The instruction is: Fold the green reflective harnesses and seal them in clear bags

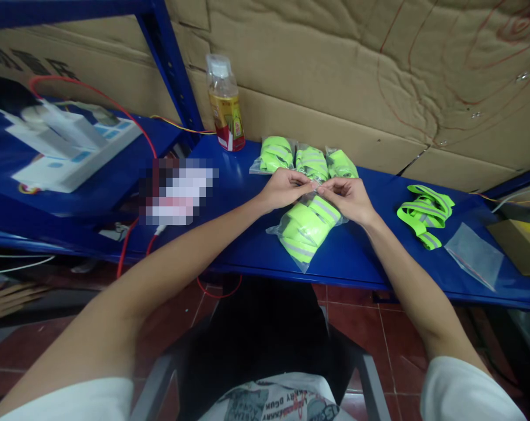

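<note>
A clear plastic bag (309, 229) with a folded neon-yellow reflective strap inside lies on the blue table in front of me. At its top edge my left hand (286, 188) and my right hand (347, 197) meet, thumbs and fingertips pinching the bag's mouth close together. Behind them are more bagged straps: one at left (276, 154), one in the middle (311, 162) and one at right (341, 164). To the right lies a loose neon strap (426, 213), and beside it a flat clear bag (474, 255).
A drink bottle (227, 108) stands at the back against the cardboard. Left are a blurred-out object (179, 193) with a red cable and a white power strip (78, 155). A cardboard box (519, 245) sits far right. Another person's hand (13, 298) shows at lower left.
</note>
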Tool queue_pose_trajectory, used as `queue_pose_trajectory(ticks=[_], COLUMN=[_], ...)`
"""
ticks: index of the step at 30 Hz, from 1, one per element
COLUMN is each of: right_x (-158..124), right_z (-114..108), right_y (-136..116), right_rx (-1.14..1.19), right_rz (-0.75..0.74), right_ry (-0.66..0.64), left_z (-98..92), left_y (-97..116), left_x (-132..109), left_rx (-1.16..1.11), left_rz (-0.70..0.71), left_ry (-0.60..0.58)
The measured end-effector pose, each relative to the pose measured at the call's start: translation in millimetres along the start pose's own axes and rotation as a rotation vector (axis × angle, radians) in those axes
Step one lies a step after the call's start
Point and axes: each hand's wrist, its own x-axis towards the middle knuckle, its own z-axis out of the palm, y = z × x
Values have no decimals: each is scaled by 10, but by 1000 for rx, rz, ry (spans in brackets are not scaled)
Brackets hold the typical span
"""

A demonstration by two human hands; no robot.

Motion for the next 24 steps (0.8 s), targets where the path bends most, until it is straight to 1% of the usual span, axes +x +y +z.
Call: queue_pose_trajectory(ticks=[2,4,7,10,12,14,17,21,22,24], right_x=[-4,-6,-5,-8,-15,-23,-27,-7,0,12], right_z=[-16,-53,-128,-164,-143,-101,-66,-139,-169,-219], right_y=[-4,-9,-21,-35,-37,-30,-11,-5,-5,-2], right_rx=[-10,3,22,14,17,28,31,51,58,69], right_rz=[0,32,99,119,113,100,90,117,134,162], right_ry=[-4,-23,-76,-127,-164,-186,-159,-140,-143,-146], left_z=[-1,2,0,-24,-45,-64,-77,-66,-61,-53], left_y=[18,31,28,4,-12,-21,-18,6,13,31], left_x=[-13,-16,4,35,48,51,42,29,28,28], left_rx=[-25,-60,-75,-48,-14,20,11,-65,-72,-77], left_rz=[16,49,63,-3,-63,-90,-51,61,66,17], left_ry=[-14,-9,33,50,5,-53,-83,-41,-27,-12])
